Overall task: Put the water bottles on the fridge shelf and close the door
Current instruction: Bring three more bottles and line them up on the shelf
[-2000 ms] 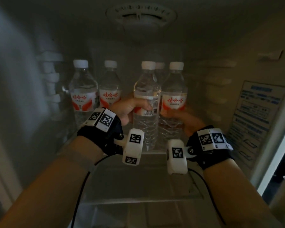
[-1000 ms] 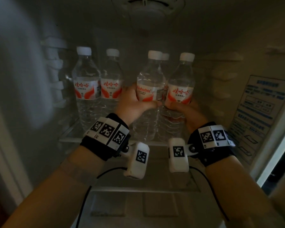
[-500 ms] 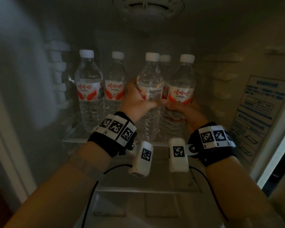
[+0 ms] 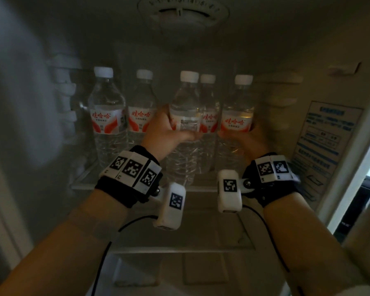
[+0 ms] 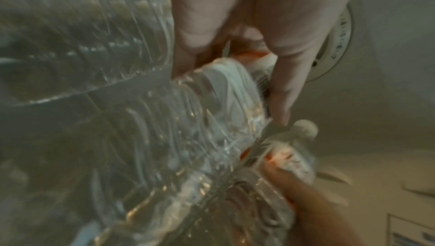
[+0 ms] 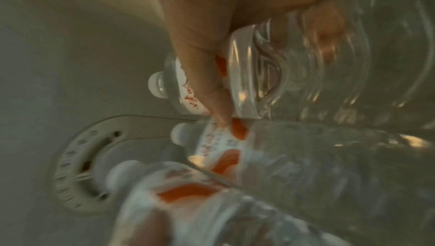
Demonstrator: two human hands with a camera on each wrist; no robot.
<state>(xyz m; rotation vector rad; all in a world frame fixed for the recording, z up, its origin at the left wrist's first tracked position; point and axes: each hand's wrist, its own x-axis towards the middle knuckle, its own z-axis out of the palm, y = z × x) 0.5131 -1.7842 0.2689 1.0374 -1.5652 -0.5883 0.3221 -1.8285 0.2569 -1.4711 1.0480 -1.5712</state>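
Several clear water bottles with red-and-white labels stand upright on the glass fridge shelf [image 4: 88, 180]. My left hand [image 4: 169, 133] grips the middle bottle [image 4: 185, 103] round its label; in the left wrist view my fingers [image 5: 280, 75] curl round this bottle [image 5: 188, 119]. At the right end of the row, the right hand [image 4: 246, 139] grips another bottle [image 4: 237, 107], and its thumb [image 6: 202, 64] lies over that bottle [image 6: 306, 64]. Two more bottles [image 4: 106, 116] [image 4: 142, 112] stand to the left, and one [image 4: 208, 99] behind. Both bottle bases are hidden by my wrists.
A round thermostat dial [image 4: 183, 13] sits in the fridge ceiling. White shelf rails [image 4: 64, 90] line the left wall, and a blue-printed sticker [image 4: 327, 142] is on the right wall. A lower shelf [image 4: 179, 238] lies beneath my wrists. The shelf is bare right of the right bottle.
Both hands have carried their bottles up and deeper onto the shelf. The right bottle, tilted a second ago, now stands straighter. Both grips are unchanged.
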